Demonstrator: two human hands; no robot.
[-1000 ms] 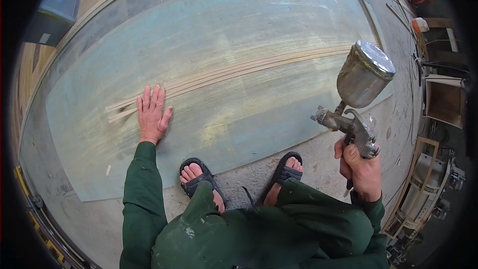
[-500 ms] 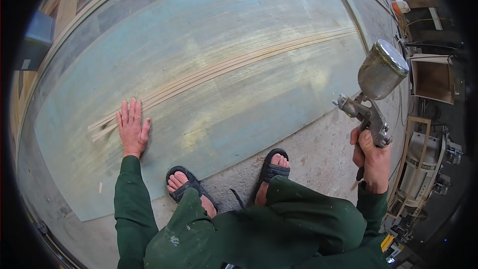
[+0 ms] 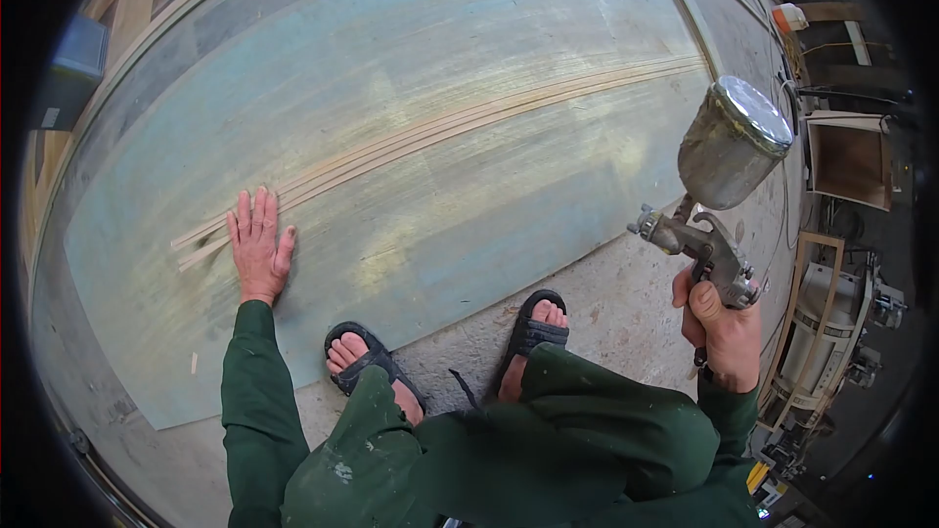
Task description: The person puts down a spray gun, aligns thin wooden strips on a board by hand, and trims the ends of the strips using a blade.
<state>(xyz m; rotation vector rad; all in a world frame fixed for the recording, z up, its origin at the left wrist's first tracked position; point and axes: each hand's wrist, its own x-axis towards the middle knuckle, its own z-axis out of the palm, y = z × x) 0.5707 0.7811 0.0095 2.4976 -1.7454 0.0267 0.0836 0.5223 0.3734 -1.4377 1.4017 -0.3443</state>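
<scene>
Several thin wooden strips (image 3: 430, 132) lie side by side across a blue-green sheet (image 3: 469, 244) marked with yellowish overspray. My left hand (image 3: 259, 249) rests flat on the strips near their left end, fingers stretched out and thumb apart. There the strip ends fan slightly away from each other. On the right, my right hand (image 3: 724, 328) is wrapped around the handle of a metal spray gun (image 3: 699, 249). Its round cup (image 3: 734, 147) sits on top under a shiny lid, with stained sides. The nozzle points left, over the sheet's near edge.
My sandalled feet (image 3: 377, 362) stand at the sheet's near edge on the concrete floor (image 3: 606, 313). At the right are a wooden frame (image 3: 802, 332) beside metal equipment and an open box (image 3: 849, 161). A dark blue bin (image 3: 78, 68) stands far left.
The spray gun in my right hand has shifted a little to the left. My left hand stays on the strips, almost unmoved.
</scene>
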